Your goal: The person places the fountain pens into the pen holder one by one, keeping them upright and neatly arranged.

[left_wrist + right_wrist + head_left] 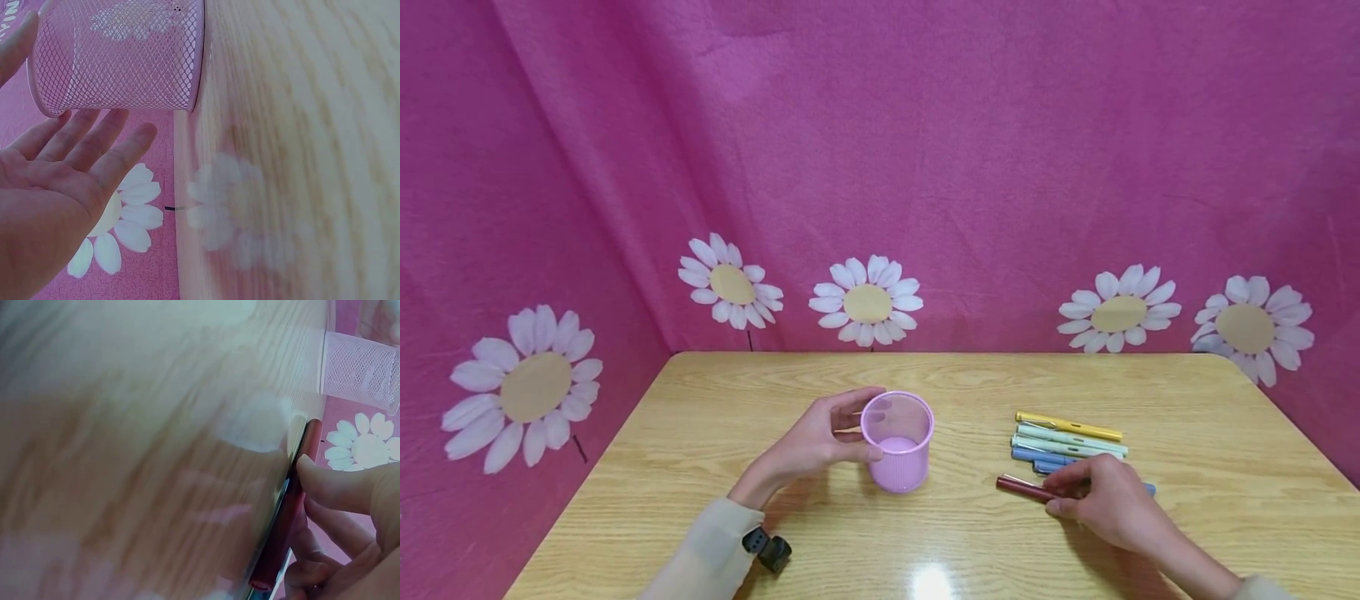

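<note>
A pink mesh pen cup (901, 471) stands upright on the table, its mouth up. My left hand (820, 433) holds its left side, thumb at the front near the rim and fingers reaching behind; in the left wrist view these fingers look fairly straight against the mesh. To the right, my right hand (1108, 500) pinches a dark red pen (1024, 488) between thumb and fingers. That pen (281, 537) lies at or just over the tabletop; I cannot tell whether it touches. Just beyond this hand lie a yellow pen (1067, 426), pale green pens (1067, 440) and blue pens (1043, 456).
The wooden table (760, 375) backs onto a pink curtain (970, 167) printed with white daisies. A black wrist camera (767, 550) sits on my left sleeve. Between the cup and the pens is a stretch of tabletop.
</note>
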`<state>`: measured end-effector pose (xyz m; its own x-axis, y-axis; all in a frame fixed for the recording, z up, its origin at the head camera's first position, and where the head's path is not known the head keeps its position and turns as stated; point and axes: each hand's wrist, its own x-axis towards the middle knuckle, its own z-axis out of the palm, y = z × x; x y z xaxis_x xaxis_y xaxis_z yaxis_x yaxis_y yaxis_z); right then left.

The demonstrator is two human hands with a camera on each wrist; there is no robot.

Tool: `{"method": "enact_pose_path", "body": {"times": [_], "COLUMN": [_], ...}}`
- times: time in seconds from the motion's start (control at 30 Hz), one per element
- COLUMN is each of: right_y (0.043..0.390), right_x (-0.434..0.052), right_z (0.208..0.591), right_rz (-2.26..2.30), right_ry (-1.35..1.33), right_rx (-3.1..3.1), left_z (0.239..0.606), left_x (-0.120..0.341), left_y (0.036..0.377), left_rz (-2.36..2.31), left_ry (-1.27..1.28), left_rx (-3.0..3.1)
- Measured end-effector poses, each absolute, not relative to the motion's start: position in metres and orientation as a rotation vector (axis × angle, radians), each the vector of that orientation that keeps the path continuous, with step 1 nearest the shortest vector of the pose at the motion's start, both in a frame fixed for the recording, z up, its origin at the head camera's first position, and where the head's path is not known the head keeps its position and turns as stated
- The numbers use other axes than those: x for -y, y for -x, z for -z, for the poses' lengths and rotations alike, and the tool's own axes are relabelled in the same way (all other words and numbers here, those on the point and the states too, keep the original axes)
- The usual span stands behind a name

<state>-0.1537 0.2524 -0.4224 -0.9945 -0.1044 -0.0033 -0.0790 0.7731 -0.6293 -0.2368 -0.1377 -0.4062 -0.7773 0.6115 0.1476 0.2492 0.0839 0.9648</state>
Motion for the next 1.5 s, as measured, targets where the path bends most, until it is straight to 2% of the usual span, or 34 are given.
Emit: {"method": "enact_pose_path", "body": {"times": [0.3, 0.67, 0.97, 1.3, 1.5], "right_y": [0.155, 0.156, 0.157, 0.156, 0.155], "right_x": [-0.247, -0.246, -0.243, -0.242, -0.240], "right_z": [0.423, 0.427, 0.426, 0.427, 0.426], "right_rz": [1.151, 1.323, 1.285, 1.415, 1.277], "right_ry": [0.054, 0.119, 0.104, 0.267, 0.267], "right_rx": [-2.841, -2.747, -2.757, -2.653, -2.765], "left_z": [0.406, 0.406, 0.406, 0.405, 0.406], "left_x": [0.138, 0.138, 0.140, 0.138, 0.138], "left_y": [0.237, 0.235, 0.234, 0.236, 0.236], "left_rz": [-1.752, -1.745, -1.732, -1.738, -1.730], "left_ry": [-0.859, -0.831, -0.816, -0.840, -0.814], "left_rx": [-2.064, -2.071, -2.070, -2.062, -2.037]}}
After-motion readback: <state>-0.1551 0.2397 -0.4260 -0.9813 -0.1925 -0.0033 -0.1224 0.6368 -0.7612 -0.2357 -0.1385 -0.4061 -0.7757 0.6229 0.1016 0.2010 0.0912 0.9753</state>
